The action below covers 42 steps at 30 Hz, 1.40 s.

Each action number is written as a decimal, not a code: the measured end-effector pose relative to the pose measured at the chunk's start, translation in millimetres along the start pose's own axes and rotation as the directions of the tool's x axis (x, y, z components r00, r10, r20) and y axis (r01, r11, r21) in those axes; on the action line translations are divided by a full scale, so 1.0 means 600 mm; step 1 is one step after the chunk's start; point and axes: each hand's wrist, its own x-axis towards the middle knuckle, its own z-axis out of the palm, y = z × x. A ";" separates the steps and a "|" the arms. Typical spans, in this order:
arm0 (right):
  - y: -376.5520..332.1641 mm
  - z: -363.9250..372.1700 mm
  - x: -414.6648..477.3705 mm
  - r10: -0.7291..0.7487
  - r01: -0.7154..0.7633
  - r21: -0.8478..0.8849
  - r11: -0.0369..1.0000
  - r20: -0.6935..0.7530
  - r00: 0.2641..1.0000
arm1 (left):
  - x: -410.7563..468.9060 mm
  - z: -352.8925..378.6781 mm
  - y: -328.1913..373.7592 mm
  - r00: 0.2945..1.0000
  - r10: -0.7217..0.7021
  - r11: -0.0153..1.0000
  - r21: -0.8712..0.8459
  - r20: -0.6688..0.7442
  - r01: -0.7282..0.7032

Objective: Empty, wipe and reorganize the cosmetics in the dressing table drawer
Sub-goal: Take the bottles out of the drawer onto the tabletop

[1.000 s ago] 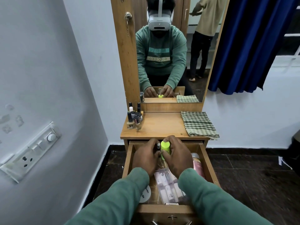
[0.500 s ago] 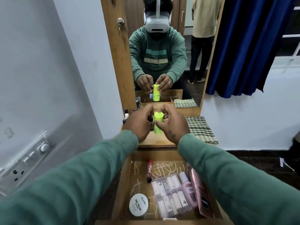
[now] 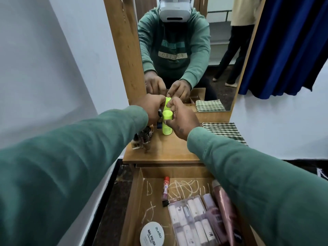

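Emptying is under way. The left hand [image 3: 150, 110] curls beside the nail polish bottles [image 3: 142, 139]; whether its fingers grasp anything I cannot tell. The right hand [image 3: 182, 121] grasps the neon green bottle [image 3: 166, 129], which stands upright on the bench [image 3: 168, 151]. The next move is to let go without toppling its neighbours. The checked cloth [image 3: 223, 130] waits to the right. A red tube [image 3: 166, 189] and a tube pack [image 3: 191, 222] remain in the drawer [image 3: 174, 172].

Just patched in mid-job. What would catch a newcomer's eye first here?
The neon yellow bottle, upright on the dressing table top before the mirror, gripped by the right hand. Below, the open drawer holds a clear pack of tubes and a white nail polish tin.
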 end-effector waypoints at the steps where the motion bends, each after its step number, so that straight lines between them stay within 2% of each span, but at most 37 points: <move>1: 0.001 0.003 0.003 0.002 -0.002 -0.002 1.000 0.001 1.000 | 0.002 0.004 -0.003 1.000 -0.001 1.000 0.000 0.006 0.001; 15: 0.019 0.022 0.019 0.018 -0.018 -0.035 0.999 -0.005 1.000 | 0.022 0.029 -0.020 0.998 0.004 0.999 0.035 0.062 -0.006; 22: 0.019 0.012 0.012 0.046 -0.046 -0.007 0.999 0.005 0.999 | 0.021 0.013 -0.027 0.995 0.009 1.000 -0.013 0.095 -0.008; 28: -0.002 -0.025 -0.036 -0.079 0.073 -0.057 0.996 -0.105 0.991 | -0.015 -0.028 0.009 0.980 0.164 0.977 0.158 -0.117 -0.144; 30: -0.011 -0.032 -0.066 -0.129 0.120 -0.067 0.991 -0.164 0.978 | -0.050 -0.033 0.036 0.959 0.212 0.975 0.102 -0.186 -0.195; 32: -0.016 -0.032 -0.106 -0.192 0.180 -0.073 0.981 -0.223 0.956 | -0.099 -0.025 0.072 0.941 0.226 0.970 -0.025 -0.252 -0.240; 35: -0.005 -0.013 -0.182 -0.181 0.180 -0.027 0.983 -0.262 0.948 | -0.177 0.017 0.115 0.959 0.136 0.955 -0.226 -0.248 -0.194; 38: 0.027 0.024 -0.258 -0.043 0.045 0.016 0.999 -0.119 0.992 | -0.248 0.095 0.139 0.990 0.022 0.935 -0.349 -0.137 -0.069; 42: 0.067 0.062 -0.313 0.055 -0.035 -0.160 0.986 0.120 0.991 | -0.303 0.191 0.144 0.988 -0.152 0.880 -0.450 0.033 0.151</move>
